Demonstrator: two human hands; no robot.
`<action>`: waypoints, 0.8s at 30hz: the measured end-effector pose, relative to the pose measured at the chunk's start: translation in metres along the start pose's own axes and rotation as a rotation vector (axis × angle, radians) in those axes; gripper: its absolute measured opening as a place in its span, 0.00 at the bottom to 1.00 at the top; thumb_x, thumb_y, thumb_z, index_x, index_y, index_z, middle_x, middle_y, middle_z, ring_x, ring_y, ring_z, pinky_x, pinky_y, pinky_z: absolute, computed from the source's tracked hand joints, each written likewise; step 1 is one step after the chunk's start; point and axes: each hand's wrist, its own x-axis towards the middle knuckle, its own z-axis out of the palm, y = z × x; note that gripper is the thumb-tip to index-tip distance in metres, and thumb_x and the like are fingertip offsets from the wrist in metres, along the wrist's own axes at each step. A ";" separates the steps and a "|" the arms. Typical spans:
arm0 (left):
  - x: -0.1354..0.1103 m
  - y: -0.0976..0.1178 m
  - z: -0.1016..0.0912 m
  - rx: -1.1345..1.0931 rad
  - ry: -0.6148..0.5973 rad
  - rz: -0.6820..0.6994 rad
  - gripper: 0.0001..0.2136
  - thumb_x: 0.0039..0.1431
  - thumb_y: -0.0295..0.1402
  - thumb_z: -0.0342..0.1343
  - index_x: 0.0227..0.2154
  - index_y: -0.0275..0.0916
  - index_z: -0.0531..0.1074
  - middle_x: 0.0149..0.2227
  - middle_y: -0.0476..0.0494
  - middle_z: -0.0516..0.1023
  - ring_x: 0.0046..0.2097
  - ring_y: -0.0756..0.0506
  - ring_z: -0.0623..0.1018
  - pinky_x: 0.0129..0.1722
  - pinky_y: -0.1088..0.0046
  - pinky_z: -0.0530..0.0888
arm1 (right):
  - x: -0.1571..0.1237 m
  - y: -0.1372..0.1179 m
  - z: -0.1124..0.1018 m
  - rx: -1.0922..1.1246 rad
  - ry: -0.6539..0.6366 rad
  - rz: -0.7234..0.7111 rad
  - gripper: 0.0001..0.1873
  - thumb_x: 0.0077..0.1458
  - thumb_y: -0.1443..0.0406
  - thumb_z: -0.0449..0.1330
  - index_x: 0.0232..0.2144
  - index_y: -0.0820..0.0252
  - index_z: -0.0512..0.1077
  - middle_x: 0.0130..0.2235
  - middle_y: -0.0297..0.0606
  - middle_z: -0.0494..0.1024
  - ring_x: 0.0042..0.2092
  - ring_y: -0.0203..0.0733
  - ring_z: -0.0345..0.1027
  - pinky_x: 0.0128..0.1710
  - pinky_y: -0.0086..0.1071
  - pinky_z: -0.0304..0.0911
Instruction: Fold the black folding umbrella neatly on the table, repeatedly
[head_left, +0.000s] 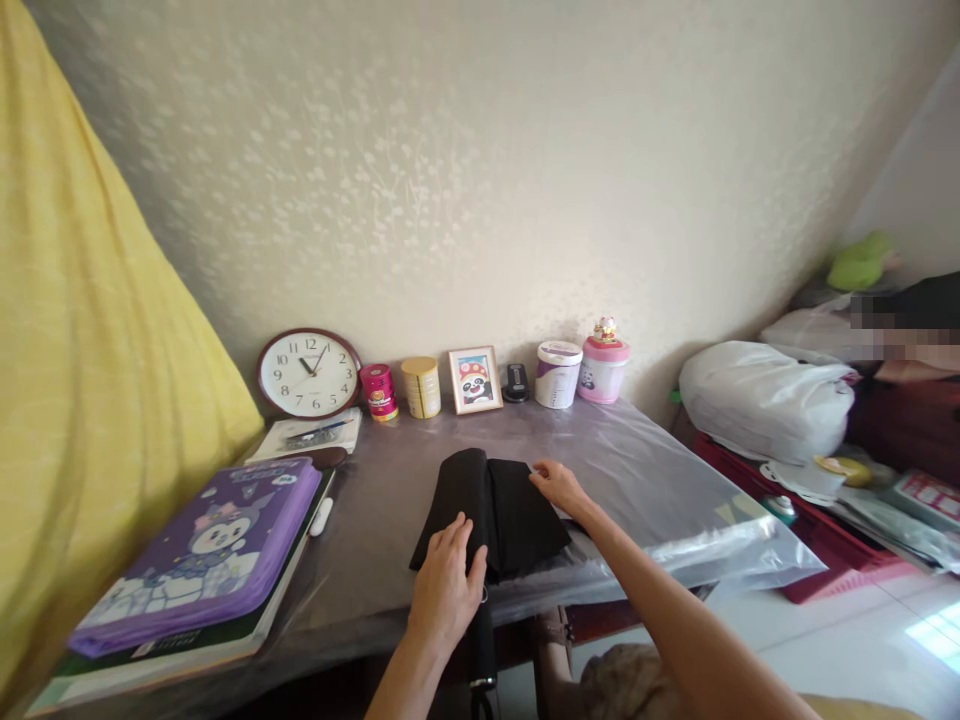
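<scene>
A black folded cloth (502,510) lies on the plastic-covered table (637,470), one fold rolled up along its left side. My left hand (446,580) rests flat on the cloth's near left part, fingers stretched out. My right hand (559,485) touches the cloth's far right edge with its fingers bent, pinching at the fabric. A black strap or handle (484,650) hangs down past the table's front edge below my left hand.
Along the wall stand a round clock (308,372), a red tin (379,391), a yellow tin (421,387), a panda picture frame (475,380), a white tub (558,373) and a pink jar (603,366). A purple case (210,545) lies on books at left. White bags (761,400) sit right.
</scene>
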 end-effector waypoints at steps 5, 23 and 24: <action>0.000 0.001 -0.001 -0.004 0.001 0.004 0.18 0.60 0.37 0.43 0.48 0.33 0.67 0.52 0.38 0.70 0.52 0.43 0.70 0.50 0.64 0.69 | -0.003 -0.005 0.001 0.179 -0.039 0.068 0.18 0.49 0.65 0.57 0.43 0.67 0.72 0.39 0.44 0.77 0.40 0.42 0.70 0.38 0.29 0.62; -0.002 0.009 -0.007 -0.017 -0.093 -0.078 0.21 0.56 0.36 0.47 0.51 0.33 0.66 0.55 0.38 0.67 0.55 0.41 0.67 0.53 0.63 0.67 | -0.018 -0.047 -0.001 0.931 -0.243 0.045 0.06 0.44 0.66 0.59 0.27 0.63 0.71 0.25 0.33 0.75 0.26 0.35 0.68 0.27 0.28 0.64; -0.001 0.009 -0.007 -0.016 -0.097 -0.082 0.21 0.56 0.36 0.47 0.51 0.33 0.66 0.55 0.38 0.67 0.55 0.41 0.67 0.53 0.63 0.67 | -0.018 -0.051 0.000 0.949 -0.252 0.021 0.06 0.44 0.65 0.60 0.27 0.63 0.70 0.24 0.32 0.75 0.26 0.35 0.68 0.26 0.28 0.64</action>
